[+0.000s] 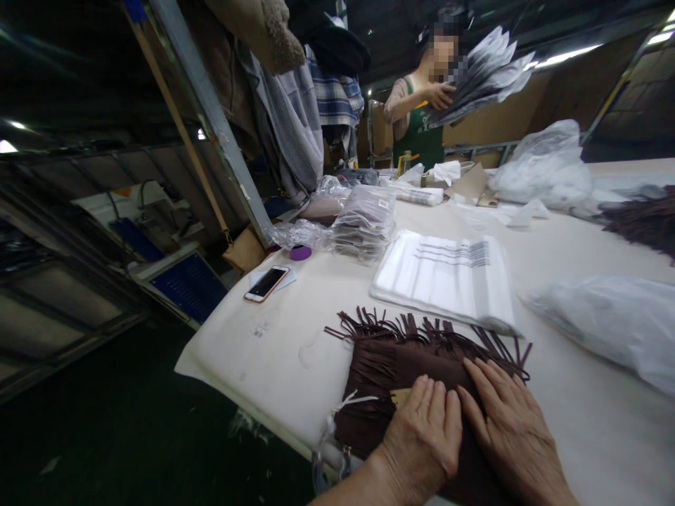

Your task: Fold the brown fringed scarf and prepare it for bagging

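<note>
A folded dark brown scarf (425, 360) with long fringe lies at the front edge of the table. My left hand (425, 436) rests palm down on it, fingers stretched out side by side, its thumb hidden. A small tan tag (399, 398) peeks out beside those fingers. Flat on the scarf's right part lies my right hand (509, 422), fingers extended and thumb apart, close to the left hand. At the scarf's left edge are a white string (358, 399) and a clear looped object (330, 450) whose kind I cannot make out.
Beyond the scarf lies a folded white striped cloth (443, 274). Bagged goods (363, 218) are stacked behind it, a phone (267, 284) to the left. Plastic bags (612, 323) sit at right. Across the table a person (422, 119) holds several plastic-wrapped packs (479, 77).
</note>
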`<state>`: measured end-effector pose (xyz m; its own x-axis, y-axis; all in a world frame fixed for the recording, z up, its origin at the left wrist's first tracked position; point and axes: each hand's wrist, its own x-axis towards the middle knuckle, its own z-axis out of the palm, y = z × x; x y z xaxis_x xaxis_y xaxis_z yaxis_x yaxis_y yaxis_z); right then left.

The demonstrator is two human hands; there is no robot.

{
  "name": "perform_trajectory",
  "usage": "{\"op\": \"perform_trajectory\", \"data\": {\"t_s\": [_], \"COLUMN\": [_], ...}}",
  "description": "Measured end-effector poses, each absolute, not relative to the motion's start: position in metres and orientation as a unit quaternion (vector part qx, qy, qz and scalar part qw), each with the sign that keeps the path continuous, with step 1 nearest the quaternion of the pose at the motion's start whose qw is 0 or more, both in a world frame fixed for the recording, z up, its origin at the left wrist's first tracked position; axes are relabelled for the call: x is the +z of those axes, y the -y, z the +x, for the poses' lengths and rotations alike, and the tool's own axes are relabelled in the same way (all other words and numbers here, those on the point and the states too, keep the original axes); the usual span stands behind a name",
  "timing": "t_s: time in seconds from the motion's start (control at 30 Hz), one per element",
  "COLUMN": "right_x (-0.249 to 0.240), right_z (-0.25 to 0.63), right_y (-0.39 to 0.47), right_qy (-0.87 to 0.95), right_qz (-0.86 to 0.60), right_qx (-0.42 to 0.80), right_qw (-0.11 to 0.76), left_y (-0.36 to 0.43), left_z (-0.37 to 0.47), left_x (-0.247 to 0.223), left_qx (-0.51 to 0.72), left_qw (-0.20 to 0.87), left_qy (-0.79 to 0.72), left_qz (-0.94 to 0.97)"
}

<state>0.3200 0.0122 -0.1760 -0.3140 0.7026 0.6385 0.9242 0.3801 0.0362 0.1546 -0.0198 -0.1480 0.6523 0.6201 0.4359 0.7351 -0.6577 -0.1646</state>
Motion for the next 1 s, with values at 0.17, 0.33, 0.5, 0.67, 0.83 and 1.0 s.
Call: {"op": "perform_trajectory", "data": {"t_s": [0.17, 0.33, 0.5, 0.67, 0.83, 1.0], "right_x": [-0.175, -0.172, -0.17, -0.17, -0.171, -0.173], "right_z": [0.32, 0.318, 0.316, 0.315, 0.316, 0.317], "right_y": [-0.012, -0.011, -0.011, -0.011, -0.011, -0.012], "right_qy": [0.785, 0.782, 0.776, 0.773, 0.774, 0.776], "right_qz": [-0.516, -0.519, -0.527, -0.533, -0.528, -0.526], "right_qx": [-0.207, -0.202, -0.202, -0.196, -0.197, -0.186], "right_qw": [0.274, 0.279, 0.283, 0.283, 0.289, 0.294], "left_y": [0.017, 0.009, 0.021, 0.031, 0.036, 0.044], "left_z": [0.15, 0.143, 0.097, 0.015, -0.024, -0.006], "left_x": [-0.148, -0.117, -0.089, -0.106, -0.136, -0.132], "left_qx": [-0.215, -0.261, -0.344, -0.42, -0.295, -0.125], "left_qw": [0.285, 0.277, 0.211, 0.032, -0.025, -0.073], "left_qy": [0.341, 0.357, 0.436, 0.694, 0.822, 0.881], "left_qz": [-0.87, -0.853, -0.804, -0.583, -0.486, -0.45]}}
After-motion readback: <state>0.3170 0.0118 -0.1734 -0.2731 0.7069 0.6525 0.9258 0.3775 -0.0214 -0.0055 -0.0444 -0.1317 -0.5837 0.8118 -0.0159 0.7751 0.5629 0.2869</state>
